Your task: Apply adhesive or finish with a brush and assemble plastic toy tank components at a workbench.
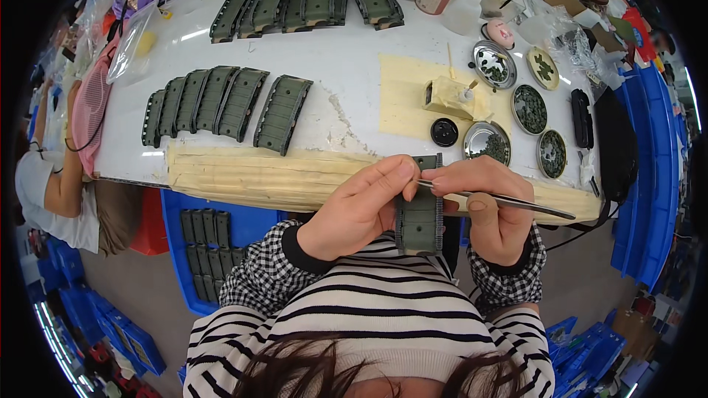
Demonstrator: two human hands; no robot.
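In front of my chest is a dark green curved plastic part (420,230) with ribbed edges, upright between my hands. My left hand (346,210) grips it from the left, its thumb and forefinger pinched together near the part's upper end. My right hand (495,210) is closed around slim metal tweezers (520,204), whose rear end points right. The tips meet the upper part of the piece by my left fingertips, and whatever is between them is too small to make out.
Similar green parts stand in a near row (203,103) and a far row (306,4). Right of them are a taped block (450,99), a black cap (444,132) and round dishes (530,109) of small green pieces. A blue crate (173,243) sits below left; another person's arm (68,155) is at far left.
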